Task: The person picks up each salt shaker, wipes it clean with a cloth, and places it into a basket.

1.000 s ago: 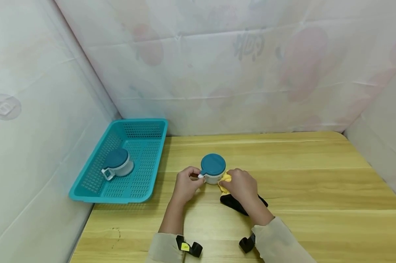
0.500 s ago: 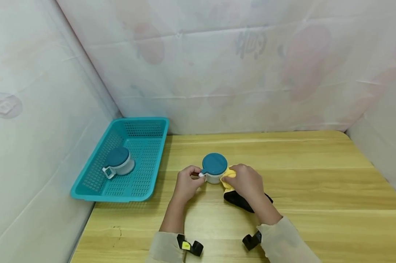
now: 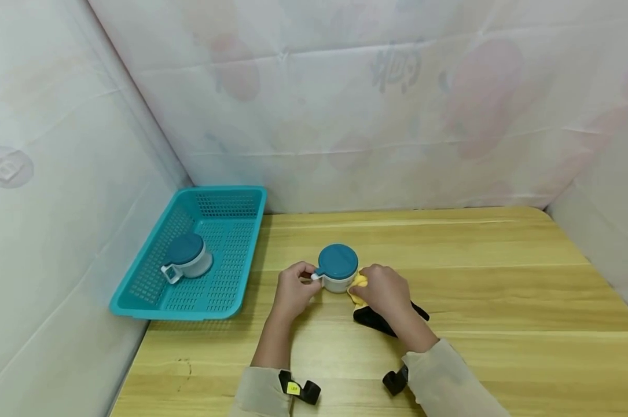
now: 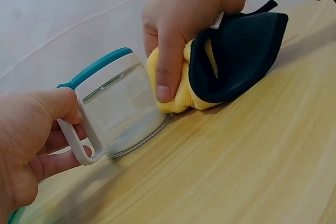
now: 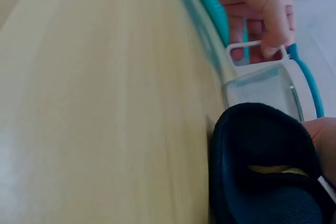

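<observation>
A clear glass seasoning jar (image 4: pixel 123 111) with a blue lid (image 3: pixel 337 261) and white handle stands at the middle of the wooden table. My left hand (image 3: pixel 294 291) holds it by the handle (image 4: pixel 84 145), thumb and fingers curled round that loop. On the jar's right side, my right hand (image 3: pixel 384 289) pinches a yellow and black cloth (image 4: pixel 231 59). The bunched yellow part (image 3: pixel 359 285) meets the glass low on its wall. In the right wrist view, the cloth's black side (image 5: pixel 231 182) hides part of the jar.
A turquoise plastic basket (image 3: pixel 229 289) stands at the table's left, against the sheeted wall (image 3: pixel 58 145). Inside it lies a second seasoning jar (image 3: pixel 186 252) with the same blue lid, tilted, its handle toward me. More sheeting (image 3: pixel 345 116) hangs behind the table (image 3: pixel 501 278).
My right hand and the cloth shift a little right, then back left along the jar's side. The jar moves slightly with them while my left hand keeps its hold on the handle.
</observation>
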`<act>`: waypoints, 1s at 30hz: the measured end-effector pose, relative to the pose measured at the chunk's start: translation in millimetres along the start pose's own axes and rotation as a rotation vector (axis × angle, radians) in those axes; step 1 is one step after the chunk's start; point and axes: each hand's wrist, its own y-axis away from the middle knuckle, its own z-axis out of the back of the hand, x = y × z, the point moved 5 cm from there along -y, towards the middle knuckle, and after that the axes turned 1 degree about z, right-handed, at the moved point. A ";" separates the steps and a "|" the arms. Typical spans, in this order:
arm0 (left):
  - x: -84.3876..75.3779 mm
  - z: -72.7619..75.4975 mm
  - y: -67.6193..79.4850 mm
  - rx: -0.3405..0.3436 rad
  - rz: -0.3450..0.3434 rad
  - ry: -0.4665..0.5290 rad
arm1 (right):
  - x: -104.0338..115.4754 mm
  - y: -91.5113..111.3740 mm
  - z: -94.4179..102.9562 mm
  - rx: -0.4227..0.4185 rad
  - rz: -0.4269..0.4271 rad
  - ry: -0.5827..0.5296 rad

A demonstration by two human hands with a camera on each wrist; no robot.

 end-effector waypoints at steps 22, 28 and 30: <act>4.5 2.0 1.0 -0.001 -0.046 0.097 | -0.3 4.9 -1.2 -0.023 0.010 -0.012; 4.4 2.9 0.6 -0.012 -0.050 0.097 | 0.3 8.4 6.8 -0.028 -0.003 -0.055; 4.3 3.1 -0.1 -0.011 -0.046 0.093 | 2.2 8.9 14.3 -0.047 0.006 -0.061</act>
